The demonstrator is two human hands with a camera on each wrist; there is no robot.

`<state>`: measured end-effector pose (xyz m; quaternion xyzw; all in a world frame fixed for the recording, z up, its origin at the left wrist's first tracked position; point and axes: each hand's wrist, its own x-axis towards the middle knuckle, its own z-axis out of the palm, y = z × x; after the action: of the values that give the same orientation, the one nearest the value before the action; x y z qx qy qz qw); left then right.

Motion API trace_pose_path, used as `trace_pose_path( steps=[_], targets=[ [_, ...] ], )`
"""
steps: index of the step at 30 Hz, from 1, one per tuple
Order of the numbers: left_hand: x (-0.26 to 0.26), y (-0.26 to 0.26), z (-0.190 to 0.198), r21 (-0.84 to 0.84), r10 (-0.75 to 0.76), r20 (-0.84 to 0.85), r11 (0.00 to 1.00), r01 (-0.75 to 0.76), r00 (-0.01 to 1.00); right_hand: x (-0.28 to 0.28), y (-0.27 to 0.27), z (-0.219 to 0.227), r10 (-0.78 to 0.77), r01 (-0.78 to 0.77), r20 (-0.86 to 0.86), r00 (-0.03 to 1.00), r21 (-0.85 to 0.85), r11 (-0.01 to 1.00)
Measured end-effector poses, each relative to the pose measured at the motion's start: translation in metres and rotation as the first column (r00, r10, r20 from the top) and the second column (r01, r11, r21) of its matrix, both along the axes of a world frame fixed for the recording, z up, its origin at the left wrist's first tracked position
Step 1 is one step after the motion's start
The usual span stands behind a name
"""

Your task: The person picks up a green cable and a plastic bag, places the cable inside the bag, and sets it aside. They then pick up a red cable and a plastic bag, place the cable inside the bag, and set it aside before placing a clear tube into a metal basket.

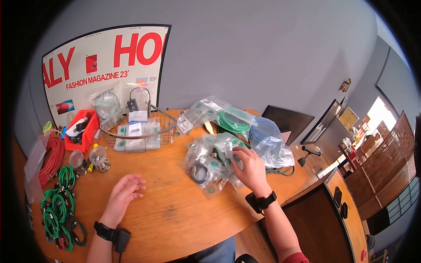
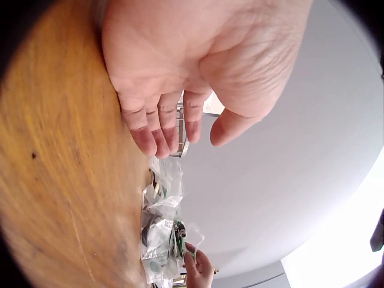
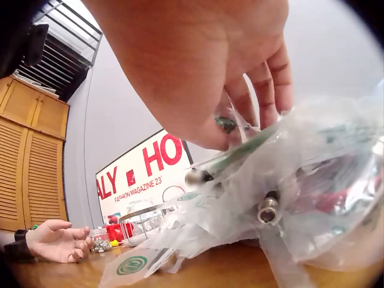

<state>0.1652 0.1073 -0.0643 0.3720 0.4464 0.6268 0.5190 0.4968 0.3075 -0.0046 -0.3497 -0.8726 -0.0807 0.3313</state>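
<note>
My right hand [image 1: 251,170] pinches a clear plastic bag [image 1: 231,147] at the right side of a heap of bags on the wooden table. In the right wrist view, thumb and fingers close on the crinkled plastic, with a green cable [image 3: 252,144] and a metal connector [image 3: 268,210] below them. Another clear bag [image 1: 199,173], holding a dark coiled cable, lies just left of that hand. The left hand [image 1: 123,199] holds nothing; its fingers are relaxed and its outer edge is down by the tabletop [image 2: 54,162].
Behind the heap lie bagged green cable [image 1: 232,120] and bagged blue cable [image 1: 265,133]. A wire basket [image 1: 169,131] with bagged items stands at the back, beside a red bin [image 1: 90,136]. Plastic jars [image 1: 97,155], red cables [image 1: 55,153] and green coils [image 1: 55,210] line the left side.
</note>
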Motion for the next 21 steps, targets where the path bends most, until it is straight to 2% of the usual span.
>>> trace_pose_path(
  steps=[5,8,10,12,15,17,21],
  targets=[
    [0.0,-0.001,0.0,-0.009,0.002,-0.017,1.0,-0.002,1.0,-0.007,-0.009,0.006,-0.026,0.027,0.024,0.999,-0.038,0.999],
    [0.0,-0.001,0.001,-0.012,0.0,-0.01,1.0,-0.001,1.0,-0.018,-0.023,0.013,-0.045,0.045,-0.017,0.999,0.031,0.998],
    [0.0,-0.001,0.001,-0.013,-0.003,-0.019,1.0,0.003,1.0,-0.024,-0.026,0.012,0.035,-0.04,0.075,0.997,0.072,0.997],
    [-0.001,-0.001,0.001,-0.014,-0.005,-0.016,1.0,0.004,1.0,-0.029,-0.026,0.011,0.024,-0.03,0.086,0.996,0.07,0.997],
    [-0.001,-0.002,0.001,-0.013,-0.007,-0.013,1.0,0.007,1.0,-0.029,-0.013,0.002,-0.055,0.039,0.137,0.989,0.117,0.992],
    [-0.001,-0.002,0.001,-0.01,-0.006,-0.014,1.0,0.006,1.0,-0.03,-0.008,-0.003,-0.124,0.117,0.108,0.986,0.069,0.991],
    [0.0,-0.002,0.004,-0.019,-0.018,-0.035,1.0,0.017,0.999,-0.029,-0.003,-0.008,-0.164,0.161,0.096,0.982,0.041,0.986]
  ],
)
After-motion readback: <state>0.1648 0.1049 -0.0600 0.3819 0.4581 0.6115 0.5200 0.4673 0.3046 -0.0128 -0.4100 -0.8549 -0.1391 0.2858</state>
